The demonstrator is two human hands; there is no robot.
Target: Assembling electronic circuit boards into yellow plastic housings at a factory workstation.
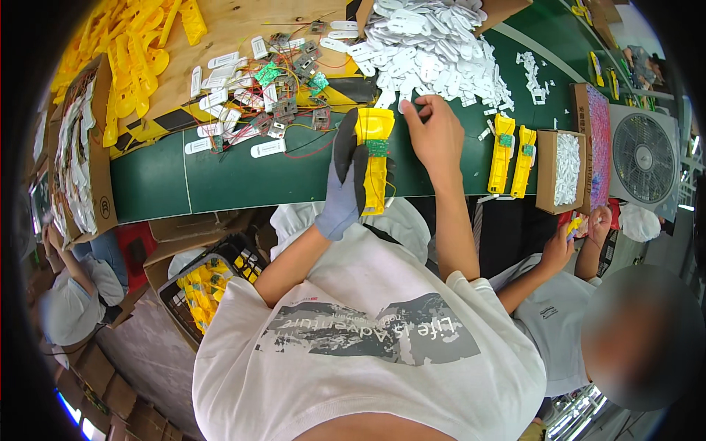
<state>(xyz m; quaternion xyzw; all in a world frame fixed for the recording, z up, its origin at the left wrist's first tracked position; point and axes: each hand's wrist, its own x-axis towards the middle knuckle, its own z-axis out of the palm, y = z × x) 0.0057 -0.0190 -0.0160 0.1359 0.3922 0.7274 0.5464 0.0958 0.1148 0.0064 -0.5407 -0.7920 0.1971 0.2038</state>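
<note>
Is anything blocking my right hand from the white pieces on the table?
Nothing visible: your right hand is at the near edge of the white pieces. The yellow shell in your left hand is to its left, not between.

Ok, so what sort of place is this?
Likely a factory assembly workshop: white parts lie heaped on a green bench, the gloved left hand holds a yellow shell with a circuit board on it, and a co-worker is alongside.
</note>
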